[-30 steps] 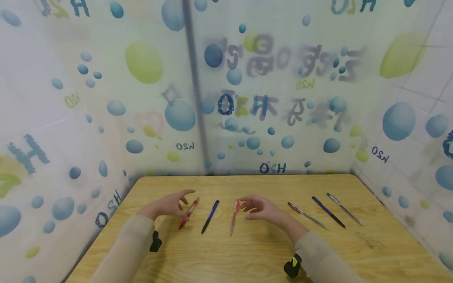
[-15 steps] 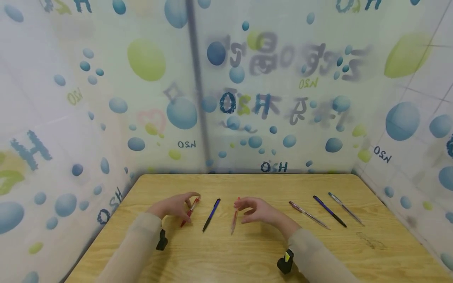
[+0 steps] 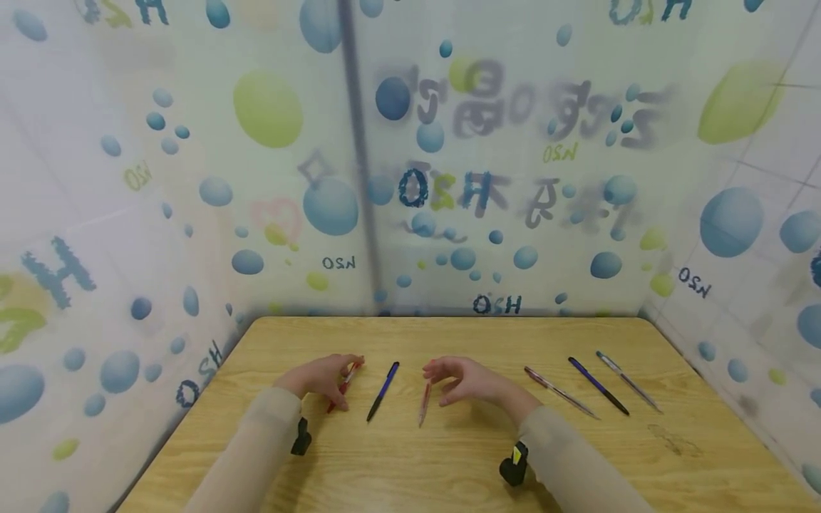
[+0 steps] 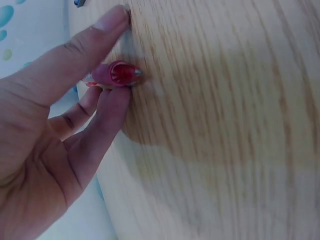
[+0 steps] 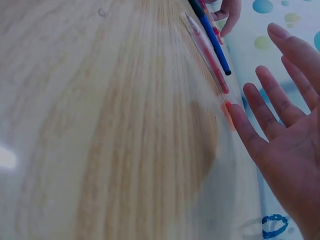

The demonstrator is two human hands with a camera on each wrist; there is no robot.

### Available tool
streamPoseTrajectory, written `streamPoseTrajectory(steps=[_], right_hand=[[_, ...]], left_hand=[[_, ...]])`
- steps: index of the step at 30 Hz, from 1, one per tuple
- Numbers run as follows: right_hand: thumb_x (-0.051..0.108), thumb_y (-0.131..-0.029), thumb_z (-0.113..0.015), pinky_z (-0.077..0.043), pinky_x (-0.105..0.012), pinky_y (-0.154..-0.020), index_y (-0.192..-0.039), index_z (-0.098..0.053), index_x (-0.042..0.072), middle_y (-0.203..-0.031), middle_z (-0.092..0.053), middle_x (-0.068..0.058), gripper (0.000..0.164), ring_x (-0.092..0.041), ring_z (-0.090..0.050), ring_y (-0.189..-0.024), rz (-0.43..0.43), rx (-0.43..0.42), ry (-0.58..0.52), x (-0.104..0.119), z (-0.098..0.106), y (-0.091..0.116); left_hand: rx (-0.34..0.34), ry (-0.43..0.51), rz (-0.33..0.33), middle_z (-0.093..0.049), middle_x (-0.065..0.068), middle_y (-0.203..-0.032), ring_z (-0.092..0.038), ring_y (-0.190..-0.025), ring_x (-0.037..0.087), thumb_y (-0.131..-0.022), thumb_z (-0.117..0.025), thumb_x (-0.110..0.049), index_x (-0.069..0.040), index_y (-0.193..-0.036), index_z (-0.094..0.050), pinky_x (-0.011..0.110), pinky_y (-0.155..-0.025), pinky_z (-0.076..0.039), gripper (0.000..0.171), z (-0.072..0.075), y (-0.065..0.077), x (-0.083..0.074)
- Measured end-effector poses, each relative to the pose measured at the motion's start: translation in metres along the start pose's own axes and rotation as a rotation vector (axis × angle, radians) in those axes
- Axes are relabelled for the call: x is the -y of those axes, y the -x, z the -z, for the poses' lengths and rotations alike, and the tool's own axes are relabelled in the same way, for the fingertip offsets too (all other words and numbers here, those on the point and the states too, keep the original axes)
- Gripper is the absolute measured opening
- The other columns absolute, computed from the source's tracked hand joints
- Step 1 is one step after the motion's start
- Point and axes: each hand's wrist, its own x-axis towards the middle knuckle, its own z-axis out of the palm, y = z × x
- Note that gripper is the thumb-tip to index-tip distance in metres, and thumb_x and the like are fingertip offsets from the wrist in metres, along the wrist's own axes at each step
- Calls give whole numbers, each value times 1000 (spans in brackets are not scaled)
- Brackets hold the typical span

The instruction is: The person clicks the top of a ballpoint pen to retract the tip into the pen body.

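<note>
My left hand (image 3: pixel 321 377) reaches over a red pen (image 3: pixel 349 372), with the index finger near its far end and the thumb near its near end. In the left wrist view the pen's pink-red end (image 4: pixel 112 73) lies against the fingers, and a gap shows between it and the thumb. My right hand (image 3: pixel 471 381) is beside a clear pen with an orange-red end (image 3: pixel 424 406), fingers loosely bent and overlapping its far end. The right wrist view has those fingers spread, one fingertip right at the orange end. Between the hands lies a blue-and-black pen (image 3: pixel 383 392).
On the right of the wooden table (image 3: pixel 410 463) lie a clear reddish pen (image 3: pixel 561 392), another blue-and-black pen (image 3: pixel 599 387) and a clear pen with a blue end (image 3: pixel 628 382). Faint scribbles (image 3: pixel 673 439) mark the tabletop. A patterned curtain (image 3: pixel 513 214) encloses the table's back and sides.
My left hand has moved slightly right, its fingertips coming to the red pen's ends. My right hand has shifted left over the orange-ended pen's far end. The pens look unmoved on the table.
</note>
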Motion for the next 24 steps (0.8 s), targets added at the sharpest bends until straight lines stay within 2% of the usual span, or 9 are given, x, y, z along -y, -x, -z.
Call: streamPoseTrajectory(steps=[7,14,18,24], right_hand=[[-5,-83,-74,-43,-43,-100,-140,-47,-2,-136,-54,-15,63,-30,-50,-124,-33,53,14,-3,5,-5],[-2,-83,-75,-44,-41,-100,-139,-50,2,-133,-56,-14,62,-25,-53,-121,-60,90,41,-4,5,-12],[-2,-83,-75,-44,-42,-99,-139,-49,1,-133,-56,-15,62,-26,-54,-120,-42,86,53,-4,5,-13],[-2,-84,-74,-44,-42,-99,-140,-49,0,-133,-55,-15,61,-27,-52,-121,-36,35,58,-1,4,-15]], left_hand=[[0,-64,-17,-56,17,-123,-53,-115,33,-68,-91,-17,-7,-143,-46,48,-96,-43,88,-1,-1,-2],[14,-78,-16,-56,18,-121,-56,-103,26,-69,-90,-12,-4,-146,-42,45,-92,-46,91,2,1,-4],[24,-9,4,-53,23,-129,-55,-100,25,-69,-88,-4,-4,-148,-40,43,-88,-48,93,6,4,-8],[18,166,61,-47,23,-134,-57,-90,24,-68,-84,8,-8,-150,-37,34,-66,-54,96,5,8,-9]])
